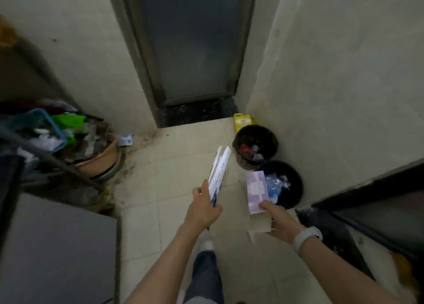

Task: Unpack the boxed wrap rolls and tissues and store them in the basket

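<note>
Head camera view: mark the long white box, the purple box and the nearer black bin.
long white box (219,169), head view, on its white side panel above the left hand.
purple box (256,190), head view, on its pale label.
nearer black bin (296,184), head view, on its right rim.

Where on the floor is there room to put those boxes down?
The bare tiles between the doorstep and your hands are free. The right corner is crowded with two black bins and a yellow box. The left is packed with a pot and a blue basket.
</note>
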